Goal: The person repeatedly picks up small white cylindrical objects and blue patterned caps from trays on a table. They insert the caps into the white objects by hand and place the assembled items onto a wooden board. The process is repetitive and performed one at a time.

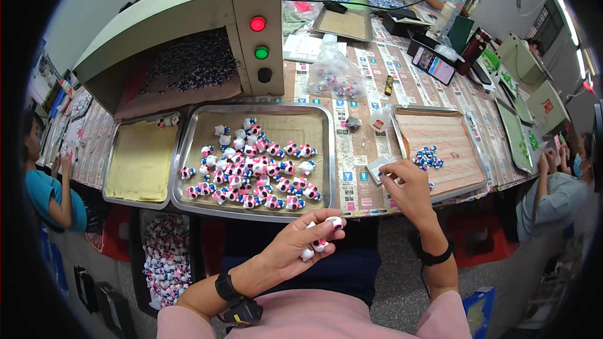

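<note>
My left hand (300, 243), above my lap, has its fingers curled round a few small white figurines (322, 245) with pink parts and dark eyes. My right hand (407, 183) is bent down over the table's front edge, thumb and fingertips together on a tiny blue piece (380, 174) that is barely visible. Close to those fingertips lies a small whitish square pad (377, 166). The metal tray (328, 132) ahead of my left hand bears many white, pink and blue figurines (257, 166). To the right, a brown-lined tray (440, 127) holds a heap of small blue-and-white parts (428, 158).
A machine with a tunnel opening (257, 56) stands at the back left. At far left is a yellow-lined tray (141, 163); below it, a bin of figurines (164, 257). A plastic bag (336, 75), a phone (433, 66) and a dark flask (472, 50) stand farther back. Co-workers sit around.
</note>
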Demonstrator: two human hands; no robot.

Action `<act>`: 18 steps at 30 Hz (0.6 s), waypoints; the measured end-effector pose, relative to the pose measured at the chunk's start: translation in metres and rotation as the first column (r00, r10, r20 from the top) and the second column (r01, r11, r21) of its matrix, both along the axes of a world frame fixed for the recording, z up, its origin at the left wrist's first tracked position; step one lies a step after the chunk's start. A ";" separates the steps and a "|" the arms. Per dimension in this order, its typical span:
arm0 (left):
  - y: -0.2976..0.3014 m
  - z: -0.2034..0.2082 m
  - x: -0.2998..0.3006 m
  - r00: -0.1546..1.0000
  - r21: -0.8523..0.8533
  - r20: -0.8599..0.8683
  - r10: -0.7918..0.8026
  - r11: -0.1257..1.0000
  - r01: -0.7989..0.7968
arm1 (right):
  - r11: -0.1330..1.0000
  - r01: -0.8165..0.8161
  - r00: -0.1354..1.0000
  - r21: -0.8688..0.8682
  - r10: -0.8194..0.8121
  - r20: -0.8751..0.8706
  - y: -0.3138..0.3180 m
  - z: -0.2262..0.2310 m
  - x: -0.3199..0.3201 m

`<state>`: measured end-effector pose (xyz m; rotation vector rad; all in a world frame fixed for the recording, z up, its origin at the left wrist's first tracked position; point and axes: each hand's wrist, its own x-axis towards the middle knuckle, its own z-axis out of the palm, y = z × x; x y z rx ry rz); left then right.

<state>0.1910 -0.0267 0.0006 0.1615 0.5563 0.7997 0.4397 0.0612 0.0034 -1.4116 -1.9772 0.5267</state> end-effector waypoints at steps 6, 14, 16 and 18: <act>-0.001 0.005 0.004 0.998 0.036 -0.059 -0.020 0.999 0.022 | 0.962 -0.217 0.910 -0.164 0.138 -0.391 -0.046 0.024 -0.022; -0.006 -0.001 0.010 0.981 0.209 -0.193 -0.011 0.977 0.052 | 0.912 -0.331 0.809 -0.241 0.143 -0.571 -0.067 0.022 -0.033; -0.006 0.002 0.011 0.979 0.211 -0.202 0.005 0.977 0.039 | 0.903 -0.338 0.818 -0.265 0.143 -0.557 -0.068 0.022 -0.033; -0.007 0.002 0.011 0.978 0.221 -0.207 0.013 0.975 0.034 | 0.907 -0.335 0.844 -0.256 0.168 -0.509 -0.068 0.023 -0.031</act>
